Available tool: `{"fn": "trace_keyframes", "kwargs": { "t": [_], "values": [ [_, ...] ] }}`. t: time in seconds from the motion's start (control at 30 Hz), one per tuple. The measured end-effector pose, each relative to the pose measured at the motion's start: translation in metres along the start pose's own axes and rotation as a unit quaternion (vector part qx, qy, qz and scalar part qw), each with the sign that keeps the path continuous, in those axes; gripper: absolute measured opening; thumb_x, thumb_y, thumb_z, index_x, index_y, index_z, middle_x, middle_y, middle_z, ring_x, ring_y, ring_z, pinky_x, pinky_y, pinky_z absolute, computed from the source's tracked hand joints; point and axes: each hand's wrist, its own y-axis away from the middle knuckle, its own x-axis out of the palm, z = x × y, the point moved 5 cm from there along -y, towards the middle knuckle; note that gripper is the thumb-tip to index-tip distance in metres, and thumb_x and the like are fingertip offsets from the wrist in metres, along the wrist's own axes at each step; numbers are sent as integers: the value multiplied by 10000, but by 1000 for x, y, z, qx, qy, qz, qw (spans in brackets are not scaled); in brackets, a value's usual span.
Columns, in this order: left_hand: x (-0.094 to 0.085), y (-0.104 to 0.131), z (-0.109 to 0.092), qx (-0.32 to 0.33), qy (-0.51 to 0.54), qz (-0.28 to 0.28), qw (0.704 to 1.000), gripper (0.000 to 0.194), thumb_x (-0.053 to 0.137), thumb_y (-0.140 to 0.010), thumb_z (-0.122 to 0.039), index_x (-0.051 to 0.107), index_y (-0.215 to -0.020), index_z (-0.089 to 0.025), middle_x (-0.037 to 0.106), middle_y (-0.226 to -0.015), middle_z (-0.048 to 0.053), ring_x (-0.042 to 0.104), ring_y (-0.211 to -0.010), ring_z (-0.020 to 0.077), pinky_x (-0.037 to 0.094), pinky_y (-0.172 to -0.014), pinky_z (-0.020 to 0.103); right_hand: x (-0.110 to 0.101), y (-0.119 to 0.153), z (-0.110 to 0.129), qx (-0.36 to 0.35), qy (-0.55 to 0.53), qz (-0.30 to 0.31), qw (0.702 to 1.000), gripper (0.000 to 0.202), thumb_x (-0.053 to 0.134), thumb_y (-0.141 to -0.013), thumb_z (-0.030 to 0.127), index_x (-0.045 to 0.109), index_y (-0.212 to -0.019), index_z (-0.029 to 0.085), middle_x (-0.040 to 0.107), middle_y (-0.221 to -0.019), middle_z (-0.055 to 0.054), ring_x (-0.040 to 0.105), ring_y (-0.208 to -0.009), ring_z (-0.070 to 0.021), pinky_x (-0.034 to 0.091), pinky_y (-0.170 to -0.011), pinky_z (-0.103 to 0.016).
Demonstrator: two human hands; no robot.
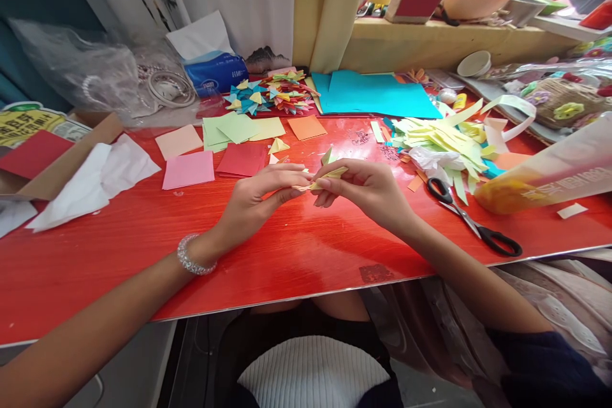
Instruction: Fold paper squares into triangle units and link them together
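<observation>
Both my hands meet above the middle of the red table [287, 255]. My right hand [361, 185] pinches a small folded piece of yellow paper [336, 173] between thumb and fingers. Across from it, my left hand [268, 191] pinches a pale folded paper [301, 188] that touches the yellow one; its exact shape is partly hidden by my fingers. Just behind my hands lie a small folded yellow paper piece [278, 146] and a green one [327, 155]. Flat paper squares rest to the left: red [241, 159], pink [189, 170], peach [178, 141], light green [238, 128] and orange [306, 128].
Black-handled scissors [471, 220] lie at the right, beside a heap of yellow-green paper strips [444, 143]. Farther back are a pile of folded colored pieces [272, 94], blue sheets [377, 95] and a tissue pack [215, 72]. A cardboard box [90, 146] stands at the left.
</observation>
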Motion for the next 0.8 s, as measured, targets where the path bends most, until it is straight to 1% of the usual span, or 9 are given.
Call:
{"fn": "trace_keyframes", "kwargs": {
  "t": [0.13,0.23,0.37,0.53,0.63,0.73,0.8],
  "values": [
    [-1,-1,0,12,-12,2,1000,182,586,-849,-147,678,-983,-229,703,-1047,15,585,-1113,146,464,-986,331,1,-1,-1,17,-24,11,999,144,613,-850,271,668,-844,138,666,-712,-9,676,-632,-111,577,-603,-228],
    [-1,-1,-1,11,-16,3,1000,172,585,-851,-154,679,-979,-218,705,-1030,18,593,-1092,142,464,-977,316,1,0,-1,7,-6,1,1000,136,619,-846,266,663,-865,139,669,-712,-8,680,-638,-114,581,-612,-232],
    [0,0,-1,-32,-20,-5,999,138,591,-852,-201,687,-951,-207,711,-985,16,637,-970,127,494,-898,267,0,3,3,-49,74,-39,995,107,623,-840,247,653,-886,155,674,-715,3,685,-642,-110,583,-620,-230],
    [0,2,-4,-89,-34,-3,995,156,579,-861,-255,699,-941,-196,726,-930,10,666,-808,102,530,-736,199,0,8,9,-119,198,-78,970,75,596,-857,211,652,-890,172,692,-752,6,691,-655,-112,584,-621,-233],
    [1,3,-5,-116,-38,5,993,186,560,-874,-283,705,-955,-201,736,-871,-3,669,-714,85,531,-639,167,0,10,9,-132,237,-94,958,81,590,-860,212,649,-898,172,700,-761,3,694,-644,-120,582,-598,-242],
    [1,4,-6,-140,-35,9,990,192,561,-872,-312,716,-930,-216,736,-784,-26,660,-653,73,521,-593,146,0,10,8,-134,242,-97,956,81,592,-858,218,647,-895,172,702,-747,4,697,-638,-123,582,-584,-240],
    [1,4,-7,-157,-25,8,987,204,560,-871,-331,721,-933,-223,740,-797,-27,658,-646,71,519,-580,139,0,10,7,-128,233,-100,959,73,598,-853,219,647,-887,176,702,-743,7,699,-640,-124,584,-580,-236]
  ]
}}
